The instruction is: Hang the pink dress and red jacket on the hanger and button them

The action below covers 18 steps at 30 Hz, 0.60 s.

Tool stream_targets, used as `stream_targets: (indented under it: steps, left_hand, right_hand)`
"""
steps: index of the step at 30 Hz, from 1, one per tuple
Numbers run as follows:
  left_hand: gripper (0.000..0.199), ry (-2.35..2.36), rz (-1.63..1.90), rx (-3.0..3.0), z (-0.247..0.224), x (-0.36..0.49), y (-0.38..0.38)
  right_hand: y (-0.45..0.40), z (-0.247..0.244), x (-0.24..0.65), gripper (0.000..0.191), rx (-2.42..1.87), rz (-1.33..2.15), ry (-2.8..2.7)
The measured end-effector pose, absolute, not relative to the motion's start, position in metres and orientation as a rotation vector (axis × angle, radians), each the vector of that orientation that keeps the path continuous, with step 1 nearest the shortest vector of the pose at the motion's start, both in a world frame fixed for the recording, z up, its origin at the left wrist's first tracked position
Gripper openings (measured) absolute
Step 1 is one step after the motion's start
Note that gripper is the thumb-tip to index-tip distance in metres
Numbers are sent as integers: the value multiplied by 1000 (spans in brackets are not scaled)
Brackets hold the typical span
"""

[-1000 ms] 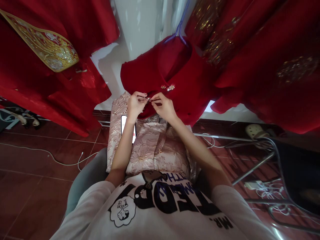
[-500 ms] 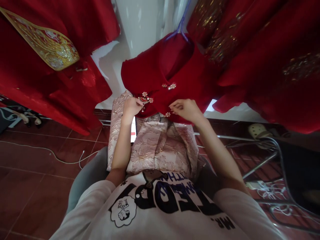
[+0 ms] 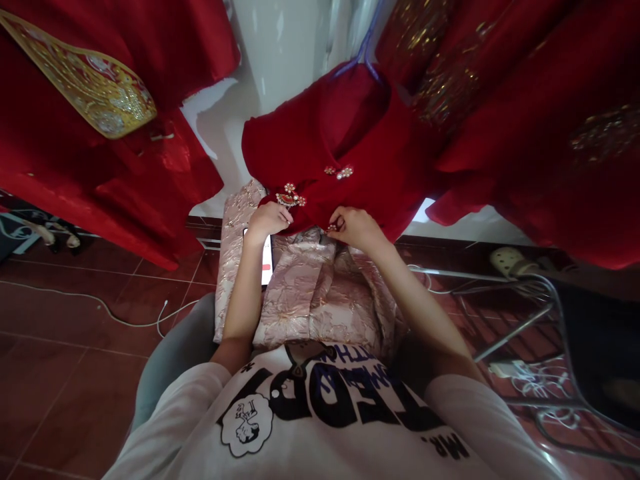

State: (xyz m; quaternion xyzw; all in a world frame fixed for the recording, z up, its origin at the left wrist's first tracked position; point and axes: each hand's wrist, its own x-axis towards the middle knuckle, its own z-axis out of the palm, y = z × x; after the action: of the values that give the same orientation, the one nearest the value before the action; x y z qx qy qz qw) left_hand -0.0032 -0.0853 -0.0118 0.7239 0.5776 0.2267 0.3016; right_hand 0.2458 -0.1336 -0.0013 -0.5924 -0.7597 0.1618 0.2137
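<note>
A red garment (image 3: 295, 147) hangs from a purple hanger (image 3: 365, 53), its lower part over pink brocade fabric (image 3: 295, 293) on my lap. Beaded flower fastenings (image 3: 344, 173) sit at its neckline. A fan-shaped beaded ornament (image 3: 288, 199) with flowers is on the left of the garment. Just below that ornament, my left hand (image 3: 270, 220) is closed, its fingertips pinching the garment's edge. My right hand (image 3: 357, 230) has thumb and fingers together on a small flower-shaped button (image 3: 331, 228) at the lower edge. The fingers partly hide this button.
A lit phone (image 3: 267, 260) lies on the brocade beside my left forearm. Red garments with gold decoration (image 3: 115, 100) hang on both sides. At the right are a metal-framed chair (image 3: 550, 300), a pale clog (image 3: 513, 261) and tangled white cables (image 3: 543, 387). Another cable (image 3: 125, 325) crosses the tiled floor.
My right hand has moved slightly left and down onto the small flower button. My left hand has shifted a little down from the fan-shaped ornament, which is now more exposed.
</note>
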Motion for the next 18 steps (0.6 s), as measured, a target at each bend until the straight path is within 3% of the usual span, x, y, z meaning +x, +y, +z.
stream_targets:
  steps: [8,15,18]
  left_hand:
    - [19,1568,609,1867,-10,1,-86]
    - [16,1587,650,1890,-9,2,-85]
    - [15,1582,656,1935,-5,2,-88]
  right_hand:
    - [-136,4,243,22,-1623,482,-2127]
    - [-136,0,229,30,-1181,1224,-1897]
    - [-134,-8,211,44,-1062,1243,-1775]
